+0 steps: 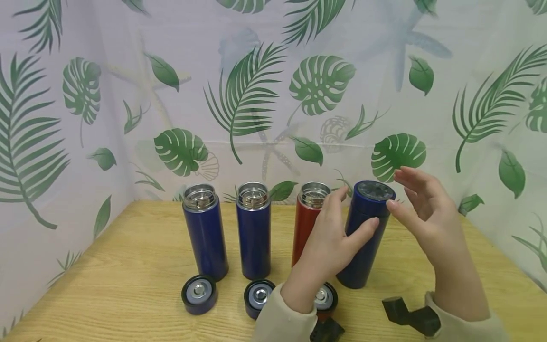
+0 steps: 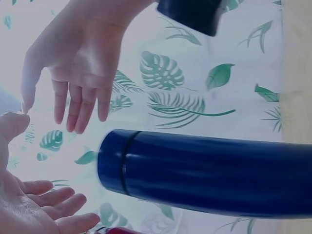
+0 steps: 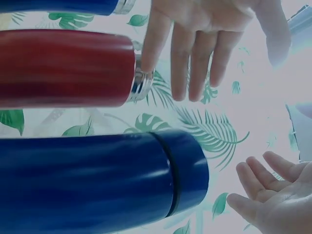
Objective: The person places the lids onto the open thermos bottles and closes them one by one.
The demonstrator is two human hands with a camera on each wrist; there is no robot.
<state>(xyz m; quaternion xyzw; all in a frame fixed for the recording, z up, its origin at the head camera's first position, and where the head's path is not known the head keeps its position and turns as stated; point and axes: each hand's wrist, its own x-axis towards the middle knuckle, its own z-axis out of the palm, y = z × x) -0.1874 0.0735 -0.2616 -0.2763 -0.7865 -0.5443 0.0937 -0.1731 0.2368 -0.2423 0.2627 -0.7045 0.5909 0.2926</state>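
A capped blue thermos bottle [image 1: 362, 247] stands upright at the right end of a row of bottles, its dark round top facing up. My left hand [image 1: 331, 237] is beside its left side, fingers spread and thumb in front of the bottle. On the other side, my right hand [image 1: 429, 213] is raised near the cap [image 1: 374, 191], fingers loosely bent. In the left wrist view a gap shows between both hands and the blue thermos [image 2: 209, 173]. Partly behind my left hand stands an uncapped red thermos bottle [image 1: 302, 228], with its steel neck showing.
Two uncapped blue thermos bottles, one far left [image 1: 206, 242] and one nearer the middle [image 1: 255, 242], stand on the wooden table [image 1: 128, 266]. Before the row lie a left lid [image 1: 199, 297], a middle lid [image 1: 252, 306] and a right lid [image 1: 331, 297], undersides up. A leaf-patterned cloth [image 1: 265, 95] hangs behind.
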